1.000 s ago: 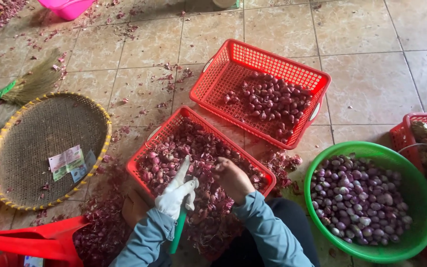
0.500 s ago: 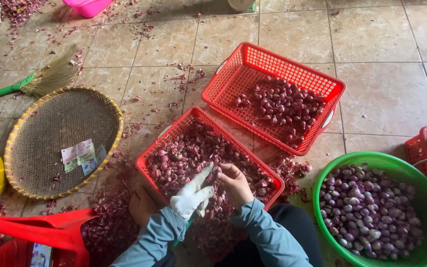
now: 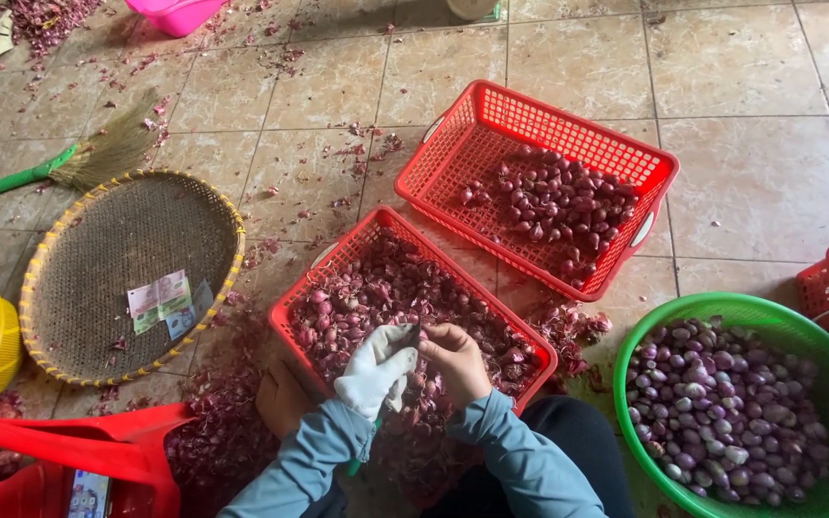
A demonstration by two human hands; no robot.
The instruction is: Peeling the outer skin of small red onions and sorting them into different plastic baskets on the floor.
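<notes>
Left hand [image 3: 376,369] is in a white glove, curled round what looks like a green-handled knife; the handle pokes out below the wrist, blade hidden. Right hand [image 3: 455,363] bare, fingers pinched shut on a shallot [image 3: 418,338] held between both hands, over the near red basket [image 3: 338,264]. The bulb is mostly covered by my fingers, so I can't tell how much skin is left on it.

The near basket is full of unpeeled shallots and loose purple skins. The far red basket [image 3: 530,115] holds a smaller batch of dark bulbs. The green basin [image 3: 822,336] on my right holds paler, clean-looking ones.

My take on doing this well:
- Keep the work low over the near basket so skins drop in, not onto the tiled floor [image 3: 741,163], already littered.
- Thumb behind the blade edge, short shallow cuts at the root end, peel away from the bare hand.
- Rotate the bulb with the right fingertips, not the knife hand.

A woven tray [image 3: 79,249] with folded paper notes and a broom [image 3: 59,163] lie to my left, out of the way.
</notes>
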